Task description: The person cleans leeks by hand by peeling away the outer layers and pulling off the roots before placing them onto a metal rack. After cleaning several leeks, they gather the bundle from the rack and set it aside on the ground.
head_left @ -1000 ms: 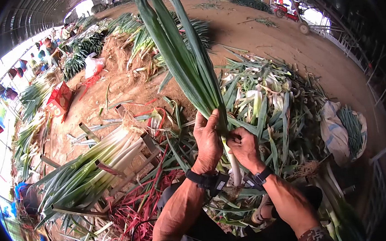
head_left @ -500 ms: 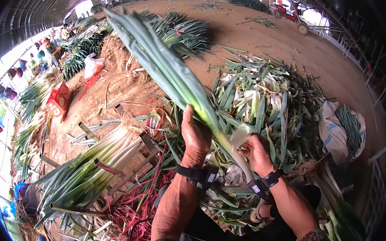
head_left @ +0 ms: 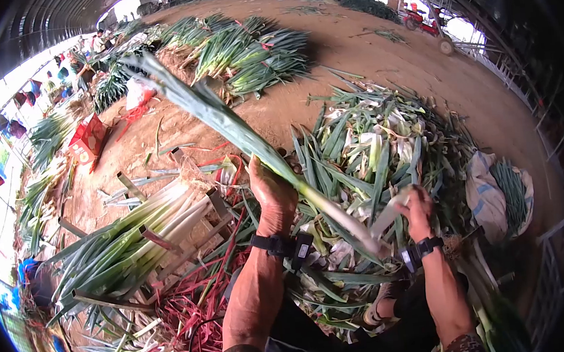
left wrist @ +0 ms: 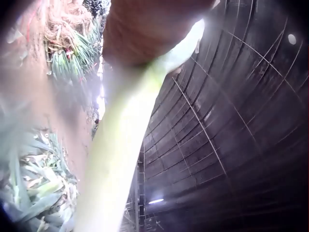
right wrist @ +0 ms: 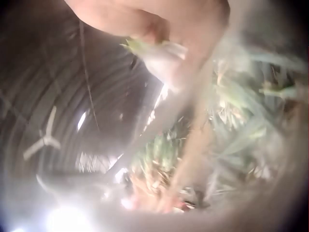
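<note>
My left hand (head_left: 273, 193) grips a long green onion (head_left: 330, 208) around its middle. Its green leaves slant up to the far left, and its white end points down to the right. The left wrist view shows the pale stalk (left wrist: 118, 150) large below the fingers (left wrist: 145, 34). To the right of the stalk, my right hand (head_left: 420, 212) pinches a whitish peeled outer layer (head_left: 387, 215), blurred by motion. In the right wrist view, a pale piece with a green edge (right wrist: 164, 63) shows under the curled fingers (right wrist: 116, 17).
A heap of stripped leaves (head_left: 385, 133) lies ahead. On the left, a rack (head_left: 160, 243) holds cleaned green onions (head_left: 133, 242), with red ties (head_left: 203, 310) below it. A white sack (head_left: 486, 191) stands right. Bundles (head_left: 251, 54) lie on the dirt floor (head_left: 351, 49) farther off.
The green onion has swung from near upright to a leftward slant as the left hand moved left. The right hand has gone from the stalk out to the right, pulling a whitish layer away.
</note>
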Demonstrator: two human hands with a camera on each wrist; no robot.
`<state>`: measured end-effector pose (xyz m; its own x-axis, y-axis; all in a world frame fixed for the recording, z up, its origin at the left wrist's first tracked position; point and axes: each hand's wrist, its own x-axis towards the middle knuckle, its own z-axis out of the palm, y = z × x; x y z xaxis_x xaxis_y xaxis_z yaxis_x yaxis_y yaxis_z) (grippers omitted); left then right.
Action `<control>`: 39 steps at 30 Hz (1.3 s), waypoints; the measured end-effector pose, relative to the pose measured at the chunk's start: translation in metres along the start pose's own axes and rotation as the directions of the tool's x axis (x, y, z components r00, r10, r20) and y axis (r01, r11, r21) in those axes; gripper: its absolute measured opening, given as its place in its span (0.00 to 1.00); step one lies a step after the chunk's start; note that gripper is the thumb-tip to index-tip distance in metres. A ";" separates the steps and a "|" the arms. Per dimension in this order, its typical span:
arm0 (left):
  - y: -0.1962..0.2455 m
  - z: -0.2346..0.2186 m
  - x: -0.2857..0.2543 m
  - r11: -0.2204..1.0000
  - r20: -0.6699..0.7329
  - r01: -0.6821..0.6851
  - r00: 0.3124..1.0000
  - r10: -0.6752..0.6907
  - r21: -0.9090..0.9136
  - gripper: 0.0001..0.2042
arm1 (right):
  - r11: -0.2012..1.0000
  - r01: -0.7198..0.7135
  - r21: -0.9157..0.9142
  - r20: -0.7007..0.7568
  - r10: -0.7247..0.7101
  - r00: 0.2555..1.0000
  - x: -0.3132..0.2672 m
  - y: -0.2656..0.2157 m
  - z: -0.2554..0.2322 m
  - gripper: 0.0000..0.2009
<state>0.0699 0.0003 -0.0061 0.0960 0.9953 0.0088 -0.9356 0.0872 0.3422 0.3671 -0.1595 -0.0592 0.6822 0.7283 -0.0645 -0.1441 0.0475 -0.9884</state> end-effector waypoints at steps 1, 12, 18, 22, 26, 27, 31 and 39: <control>0.002 -0.003 0.002 1.000 0.019 0.014 1.000 -0.014 0.011 0.18 | 0.990 -0.015 -0.141 0.064 0.025 0.998 -0.013 -0.012 0.013 0.19; 0.002 0.022 -0.017 0.984 0.282 0.169 0.948 -0.147 -0.055 0.37 | 0.926 0.267 -0.266 0.707 -0.001 0.707 -0.096 -0.028 0.104 0.15; -0.002 0.025 -0.018 0.994 0.026 0.003 1.000 -0.006 0.112 0.40 | 0.799 0.467 -0.380 0.646 -0.132 0.752 -0.101 -0.032 0.114 0.12; 0.003 0.018 -0.014 0.995 0.112 0.103 0.988 -0.103 -0.001 0.39 | 0.919 0.313 -0.240 0.644 -0.091 0.759 -0.100 -0.029 0.122 0.13; 0.004 0.014 -0.012 0.994 -0.014 0.108 0.994 -0.108 0.002 0.35 | 0.900 0.307 -0.309 0.662 -0.029 0.749 -0.102 -0.050 0.126 0.13; 0.006 0.020 -0.014 0.996 -0.072 0.089 0.994 -0.087 0.020 0.33 | 0.890 0.318 -0.326 0.659 -0.027 0.751 -0.101 -0.048 0.126 0.13; 0.008 0.023 -0.017 0.992 -0.123 0.129 0.984 -0.128 0.003 0.32 | 0.874 0.317 -0.369 0.640 -0.009 0.768 -0.101 -0.048 0.126 0.11; 0.005 0.031 -0.022 0.995 -0.115 0.090 0.990 -0.084 0.048 0.32 | 0.786 0.473 -0.398 0.587 -0.177 0.790 -0.097 -0.035 0.126 0.07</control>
<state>0.0732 -0.0222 0.0245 0.1347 0.9826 -0.1279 -0.9058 0.1745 0.3861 0.2155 -0.1462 -0.0014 0.1436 0.9682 0.2050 0.4945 0.1092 -0.8623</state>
